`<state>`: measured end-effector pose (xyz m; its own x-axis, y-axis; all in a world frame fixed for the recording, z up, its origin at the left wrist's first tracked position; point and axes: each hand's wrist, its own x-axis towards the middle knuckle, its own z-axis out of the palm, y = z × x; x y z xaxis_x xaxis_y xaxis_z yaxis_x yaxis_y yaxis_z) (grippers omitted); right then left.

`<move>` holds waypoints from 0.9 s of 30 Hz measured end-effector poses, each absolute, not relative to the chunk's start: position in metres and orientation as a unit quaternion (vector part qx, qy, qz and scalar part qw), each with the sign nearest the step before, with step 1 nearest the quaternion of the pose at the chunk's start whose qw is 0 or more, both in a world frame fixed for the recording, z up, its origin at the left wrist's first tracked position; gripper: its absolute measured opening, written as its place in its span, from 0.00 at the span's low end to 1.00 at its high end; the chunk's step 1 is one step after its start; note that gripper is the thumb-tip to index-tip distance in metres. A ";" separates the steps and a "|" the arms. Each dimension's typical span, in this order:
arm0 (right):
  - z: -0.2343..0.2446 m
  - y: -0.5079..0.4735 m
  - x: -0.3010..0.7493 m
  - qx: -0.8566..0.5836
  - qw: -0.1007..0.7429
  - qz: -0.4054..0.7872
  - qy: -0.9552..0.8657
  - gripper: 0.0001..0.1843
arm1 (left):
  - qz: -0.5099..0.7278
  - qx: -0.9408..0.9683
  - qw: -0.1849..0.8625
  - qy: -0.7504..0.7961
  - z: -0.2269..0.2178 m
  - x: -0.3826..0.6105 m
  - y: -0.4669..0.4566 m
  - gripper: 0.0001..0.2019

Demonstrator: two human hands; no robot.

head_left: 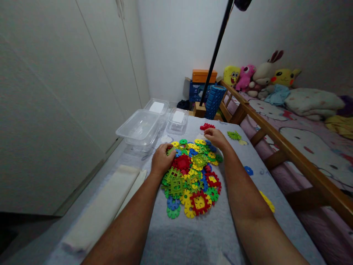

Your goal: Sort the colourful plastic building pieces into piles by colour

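A heap of flat plastic interlocking pieces point(183, 163), round and square, in red, yellow, green and blue, lies on the cloth-covered table. At its left edge my left hand point(162, 159) is closed, with an olive-green interlocking piece point(171, 150) between thumb and fingers. My right hand point(216, 138) is over the far right side of the heap, fingers curled together; whatever they hold is hidden. Just beyond it sits a small group of red pieces point(207, 126). Farther right are a light-green group point(234, 135), a blue piece point(248, 170) and yellow pieces point(267, 201), partly behind my right forearm.
Clear plastic boxes point(139, 125) stand at the back left, with a smaller lidded one point(178, 117) beside them. A folded white cloth point(104, 206) lies along the left. The bed's wooden rail point(264, 130) borders the right side. A black pole point(216, 55) rises behind the table.
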<state>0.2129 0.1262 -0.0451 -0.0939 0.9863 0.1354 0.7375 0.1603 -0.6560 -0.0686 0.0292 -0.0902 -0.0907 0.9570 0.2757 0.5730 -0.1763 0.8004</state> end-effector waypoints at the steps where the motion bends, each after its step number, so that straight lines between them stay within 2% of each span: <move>1: -0.037 0.122 0.210 -0.590 0.259 0.240 -0.726 0.13 | 0.429 0.637 0.224 0.601 -0.090 -0.069 0.029 0.13; 4: -0.018 0.110 0.201 -0.554 0.148 0.270 -0.773 0.10 | 0.432 0.637 0.224 0.599 -0.090 -0.068 0.029 0.13; 9: -0.007 0.098 0.192 -0.575 -0.025 0.193 -0.795 0.13 | 0.428 0.634 0.231 0.601 -0.087 -0.068 0.029 0.12; 14: -0.009 0.090 0.192 -0.608 -0.093 0.185 -0.766 0.19 | 0.425 0.635 0.227 0.604 -0.086 -0.068 0.028 0.12; 19: -0.006 0.087 0.200 -0.614 -0.042 0.186 -0.766 0.20 | 0.423 0.638 0.223 0.603 -0.089 -0.068 0.029 0.12; 23: -0.005 0.091 0.224 -0.652 0.061 0.184 -0.733 0.15 | 0.426 0.638 0.222 0.602 -0.090 -0.070 0.030 0.12; 27: -0.021 0.098 0.259 -0.750 0.191 0.118 -0.623 0.13 | 0.425 0.637 0.226 0.602 -0.090 -0.070 0.030 0.13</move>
<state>0.2590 0.0981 -0.0214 0.1969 0.9785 0.0611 0.8887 -0.1518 -0.4327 -0.0699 0.0296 -0.0897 -0.0858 0.9592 0.2695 0.5761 -0.1729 0.7989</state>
